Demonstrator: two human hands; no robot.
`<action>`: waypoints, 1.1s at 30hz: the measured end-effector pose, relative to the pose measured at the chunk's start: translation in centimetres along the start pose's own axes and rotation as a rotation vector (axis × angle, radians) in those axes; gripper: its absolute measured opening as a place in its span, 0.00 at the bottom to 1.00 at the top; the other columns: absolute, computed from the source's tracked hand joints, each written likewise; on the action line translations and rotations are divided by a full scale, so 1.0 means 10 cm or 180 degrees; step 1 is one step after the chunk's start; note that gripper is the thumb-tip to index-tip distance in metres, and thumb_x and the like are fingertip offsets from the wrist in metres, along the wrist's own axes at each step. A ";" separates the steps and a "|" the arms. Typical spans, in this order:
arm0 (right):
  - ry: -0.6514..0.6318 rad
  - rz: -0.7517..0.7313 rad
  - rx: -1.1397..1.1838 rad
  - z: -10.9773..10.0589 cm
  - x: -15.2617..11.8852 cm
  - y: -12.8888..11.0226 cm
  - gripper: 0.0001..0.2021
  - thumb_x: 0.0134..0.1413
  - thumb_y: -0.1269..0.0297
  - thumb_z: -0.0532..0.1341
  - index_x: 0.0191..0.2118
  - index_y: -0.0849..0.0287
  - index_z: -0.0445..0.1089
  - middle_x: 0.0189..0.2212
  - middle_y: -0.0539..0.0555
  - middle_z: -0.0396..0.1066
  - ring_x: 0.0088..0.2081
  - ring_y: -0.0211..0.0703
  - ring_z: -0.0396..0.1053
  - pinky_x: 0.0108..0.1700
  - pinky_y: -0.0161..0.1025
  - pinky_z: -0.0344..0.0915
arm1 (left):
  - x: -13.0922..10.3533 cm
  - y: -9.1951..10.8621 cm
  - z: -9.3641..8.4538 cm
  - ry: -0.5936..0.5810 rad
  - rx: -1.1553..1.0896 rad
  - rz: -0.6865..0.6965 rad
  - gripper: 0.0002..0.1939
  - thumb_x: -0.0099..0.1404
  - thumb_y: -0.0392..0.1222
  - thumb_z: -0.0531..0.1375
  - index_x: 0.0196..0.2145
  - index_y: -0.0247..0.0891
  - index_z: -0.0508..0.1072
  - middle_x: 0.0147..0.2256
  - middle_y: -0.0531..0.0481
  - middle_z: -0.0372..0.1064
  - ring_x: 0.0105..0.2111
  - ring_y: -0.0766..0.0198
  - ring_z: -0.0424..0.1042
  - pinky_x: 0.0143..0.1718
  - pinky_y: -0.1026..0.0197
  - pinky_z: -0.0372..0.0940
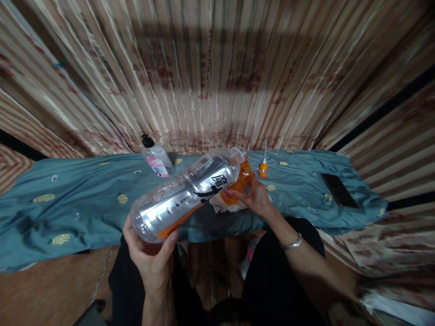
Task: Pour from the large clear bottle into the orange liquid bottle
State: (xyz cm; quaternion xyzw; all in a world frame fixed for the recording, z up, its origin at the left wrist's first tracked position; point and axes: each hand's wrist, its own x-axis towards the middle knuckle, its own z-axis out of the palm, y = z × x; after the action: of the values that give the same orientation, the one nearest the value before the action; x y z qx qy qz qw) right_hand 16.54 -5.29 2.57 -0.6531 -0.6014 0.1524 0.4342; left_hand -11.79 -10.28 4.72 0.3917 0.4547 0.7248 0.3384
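A large clear bottle with a silver and orange label (183, 197) lies tilted in the air, its uncapped neck up at the right. My left hand (149, 253) is wrapped round its base. Behind and below that neck, an orange see-through bottle (241, 181) is held in my right hand (253, 194). The two bottle mouths are close together; whether they touch is unclear. White tissue or cloth (226, 207) shows under the orange bottle. An orange pump top with a clear tube (263, 168) stands on the bench just beyond my right hand.
A clear bottle with a black pump and pink label (158, 158) stands at the back left of the cloth-covered bench (91, 199). A dark phone (339, 191) lies at the right. Curtains hang behind the bench, and my knees are below its front edge.
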 end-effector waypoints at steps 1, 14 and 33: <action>-0.0005 0.0006 -0.0002 0.00 0.00 0.00 0.39 0.49 0.45 0.76 0.62 0.60 0.68 0.50 0.64 0.82 0.50 0.65 0.82 0.50 0.55 0.80 | 0.00 0.00 0.00 -0.0006 -0.0009 0.0002 0.48 0.45 0.41 0.79 0.63 0.44 0.70 0.65 0.41 0.69 0.66 0.44 0.69 0.68 0.45 0.63; 0.0001 -0.0001 -0.0081 0.00 0.00 0.01 0.40 0.49 0.43 0.75 0.61 0.61 0.68 0.50 0.66 0.82 0.49 0.66 0.82 0.49 0.56 0.80 | 0.00 0.04 0.02 0.0094 -0.0052 -0.0095 0.49 0.41 0.39 0.80 0.61 0.45 0.71 0.64 0.42 0.69 0.65 0.44 0.69 0.68 0.46 0.62; -0.0030 0.0020 0.0072 -0.01 -0.01 -0.02 0.40 0.50 0.39 0.73 0.62 0.61 0.68 0.52 0.66 0.81 0.52 0.67 0.81 0.52 0.57 0.79 | 0.00 0.08 0.03 0.0096 -0.0057 -0.0237 0.52 0.38 0.40 0.81 0.62 0.44 0.71 0.63 0.41 0.69 0.65 0.41 0.69 0.69 0.41 0.61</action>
State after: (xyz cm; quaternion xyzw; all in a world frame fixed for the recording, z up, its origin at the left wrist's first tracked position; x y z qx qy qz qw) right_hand 16.41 -5.41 2.74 -0.6494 -0.5996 0.1636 0.4382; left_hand -11.63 -10.44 5.51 0.3605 0.4675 0.7215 0.3618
